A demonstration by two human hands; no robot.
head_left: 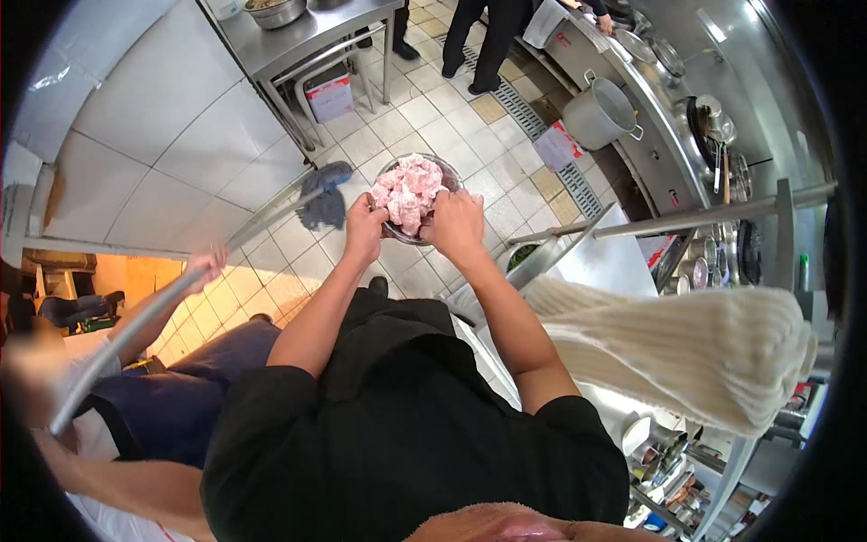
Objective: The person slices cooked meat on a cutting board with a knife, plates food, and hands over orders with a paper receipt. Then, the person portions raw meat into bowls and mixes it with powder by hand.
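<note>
A round metal bowl [450, 170] heaped with pale pink lumps of what looks like raw meat [409, 188] is held out in front of me, above the tiled floor. My left hand [365, 228] is closed on the bowl's left rim, its fingertips close to the meat. On the opposite side, my right hand [456, 222] grips the rim with curled fingers, partly hidden behind the knuckles and touching or nearly touching the meat. The underside of the bowl is out of sight.
At left, another person's hand [208, 264] holds a long mop handle [144, 316]; the mop head [323, 203] is beside my bowl. A steel table [316, 32] stands ahead left. Ahead right are a big pot [600, 113] and people's legs. A striped cloth [668, 348] hangs right.
</note>
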